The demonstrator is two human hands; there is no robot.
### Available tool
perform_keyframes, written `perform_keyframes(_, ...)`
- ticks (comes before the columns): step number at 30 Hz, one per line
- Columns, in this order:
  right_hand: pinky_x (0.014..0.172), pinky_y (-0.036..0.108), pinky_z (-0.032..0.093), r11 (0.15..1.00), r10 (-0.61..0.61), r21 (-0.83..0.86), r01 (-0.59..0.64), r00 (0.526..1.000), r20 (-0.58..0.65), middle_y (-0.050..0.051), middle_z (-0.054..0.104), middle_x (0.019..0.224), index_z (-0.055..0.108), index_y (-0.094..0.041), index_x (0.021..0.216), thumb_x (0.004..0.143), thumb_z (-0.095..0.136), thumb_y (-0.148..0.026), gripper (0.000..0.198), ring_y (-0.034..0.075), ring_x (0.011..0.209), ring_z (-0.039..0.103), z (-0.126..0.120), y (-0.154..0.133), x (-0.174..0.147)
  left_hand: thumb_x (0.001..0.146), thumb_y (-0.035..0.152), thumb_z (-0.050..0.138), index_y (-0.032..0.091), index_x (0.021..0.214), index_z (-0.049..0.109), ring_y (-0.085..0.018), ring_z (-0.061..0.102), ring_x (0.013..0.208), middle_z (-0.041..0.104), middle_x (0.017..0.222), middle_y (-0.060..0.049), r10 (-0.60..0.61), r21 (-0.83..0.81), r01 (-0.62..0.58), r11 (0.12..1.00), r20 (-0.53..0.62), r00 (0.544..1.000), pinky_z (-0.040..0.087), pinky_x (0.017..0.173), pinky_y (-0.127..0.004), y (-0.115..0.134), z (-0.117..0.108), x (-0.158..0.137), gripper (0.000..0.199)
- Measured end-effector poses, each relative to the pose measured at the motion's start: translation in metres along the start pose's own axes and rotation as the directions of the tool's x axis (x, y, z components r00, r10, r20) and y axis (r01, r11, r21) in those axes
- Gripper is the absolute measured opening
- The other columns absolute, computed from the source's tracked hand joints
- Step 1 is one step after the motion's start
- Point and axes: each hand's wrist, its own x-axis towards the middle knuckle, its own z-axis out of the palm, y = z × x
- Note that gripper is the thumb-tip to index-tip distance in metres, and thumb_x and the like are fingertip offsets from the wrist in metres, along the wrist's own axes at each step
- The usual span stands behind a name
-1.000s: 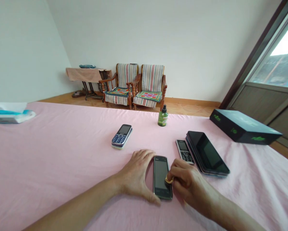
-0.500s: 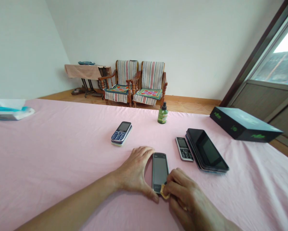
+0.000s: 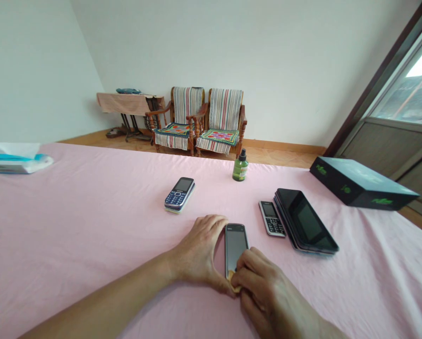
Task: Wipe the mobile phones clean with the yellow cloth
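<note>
A dark mobile phone (image 3: 236, 245) with a silver edge lies face up on the pink cloth. My left hand (image 3: 201, 252) steadies it, fingers at its top edge and thumb at its lower end. Pinched in my right hand (image 3: 263, 287) is a small yellow cloth (image 3: 234, 281), pressed on the lower part of the phone. My fingers hide part of that cloth and the phone's lower right corner. To the right lies a silver keypad phone (image 3: 272, 219), beside a stack topped by a black tablet (image 3: 306, 221).
Beyond my left hand, a blue keypad phone (image 3: 179, 193) tops a small stack. A green spray bottle (image 3: 240, 167) stands near the far edge of the pink-covered table (image 3: 91, 212). A black box (image 3: 362, 183) sits at far right, a tissue pack (image 3: 16, 160) at far left.
My right hand has shifted slightly left with the yellow cloth, across the phone's bottom end. My left hand keeps its place on the phone.
</note>
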Motion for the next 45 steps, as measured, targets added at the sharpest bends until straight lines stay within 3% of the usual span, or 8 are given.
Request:
perform_keyframes(11,0.063,0.033,0.045,0.993,0.101,-0.057,-0.100,0.995,0.023,0.008,0.057,0.084,0.059,-0.018,0.078,0.080,0.043,-0.001,0.024,0.021,0.076,0.054,-0.013,0.009,-0.015,0.042,0.064,0.084,0.017,0.137,0.040,-0.038,0.042,0.125,0.046,0.138,-0.015,-0.031,0.037,0.030,0.999,0.025,0.999,0.031,0.109,-0.051,0.002,-0.002,-0.001,0.114)
perform_keyframes(15,0.063,0.033,0.044,0.984,0.138,-0.100,-0.146,0.987,-0.079,0.007,0.055,0.080,0.057,-0.019,0.074,0.081,0.044,-0.003,0.022,0.021,0.074,0.053,-0.019,0.015,-0.011,0.043,0.064,0.084,0.017,0.136,0.040,-0.038,0.042,0.124,0.046,0.137,-0.015,-0.019,0.057,0.016,0.998,0.045,0.999,0.032,0.108,-0.050,0.000,-0.003,0.000,0.113)
perform_keyframes(18,0.068,0.033,0.045,0.989,0.146,-0.015,-0.150,0.975,-0.166,0.007,0.055,0.083,0.060,-0.018,0.080,0.079,0.042,0.000,0.026,0.020,0.079,0.055,-0.019,0.018,-0.009,0.043,0.063,0.084,0.016,0.135,0.040,-0.037,0.043,0.123,0.047,0.136,-0.015,-0.013,0.065,0.010,0.998,0.051,0.999,0.032,0.108,-0.049,-0.001,-0.003,0.000,0.112)
perform_keyframes(23,0.066,0.025,0.045,0.985,0.108,0.147,-0.090,0.987,-0.118,0.004,0.054,0.086,0.065,-0.019,0.086,0.078,0.043,0.005,0.034,0.015,0.078,0.055,-0.008,0.020,-0.009,0.045,0.062,0.083,0.014,0.136,0.040,-0.037,0.042,0.124,0.046,0.137,-0.016,-0.015,0.070,0.012,0.997,0.049,0.999,0.032,0.109,-0.050,0.000,-0.003,0.000,0.112)
perform_keyframes(28,0.066,0.026,0.042,0.986,0.159,0.079,-0.148,0.974,-0.163,0.003,0.053,0.081,0.065,-0.018,0.079,0.086,0.045,-0.001,0.027,0.015,0.075,0.054,-0.007,0.028,0.000,0.046,0.061,0.084,0.012,0.137,0.039,-0.037,0.040,0.125,0.045,0.138,-0.018,-0.012,0.064,0.008,0.998,0.062,0.998,0.031,0.110,-0.050,0.000,-0.003,0.000,0.113)
perform_keyframes(34,0.068,0.029,0.042,0.987,0.118,-0.096,-0.130,0.986,-0.116,0.004,0.053,0.080,0.067,-0.015,0.076,0.080,0.044,0.003,0.030,0.017,0.076,0.054,-0.022,0.050,0.030,0.045,0.061,0.084,0.012,0.135,0.040,-0.037,0.042,0.124,0.046,0.137,-0.018,-0.003,0.057,-0.001,0.998,0.068,0.998,0.031,0.109,-0.051,-0.002,-0.002,0.001,0.111)
perform_keyframes(38,0.069,0.031,0.042,0.986,0.100,-0.120,-0.113,0.989,-0.105,0.004,0.052,0.078,0.066,-0.015,0.072,0.077,0.045,0.005,0.029,0.018,0.077,0.053,-0.025,0.058,0.044,0.046,0.061,0.084,0.013,0.134,0.042,-0.036,0.044,0.121,0.048,0.134,-0.017,0.006,0.034,-0.007,0.999,0.051,0.999,0.033,0.107,-0.050,-0.002,-0.002,0.001,0.109)
perform_keyframes(45,0.066,0.030,0.041,0.987,0.106,-0.115,-0.111,0.993,-0.053,0.004,0.052,0.081,0.065,-0.017,0.079,0.076,0.043,0.005,0.032,0.018,0.076,0.052,-0.021,0.030,0.023,0.043,0.061,0.085,0.012,0.133,0.042,-0.037,0.044,0.120,0.048,0.133,-0.018,-0.018,0.026,0.017,1.000,0.039,0.999,0.033,0.107,-0.050,-0.001,-0.002,0.000,0.111)
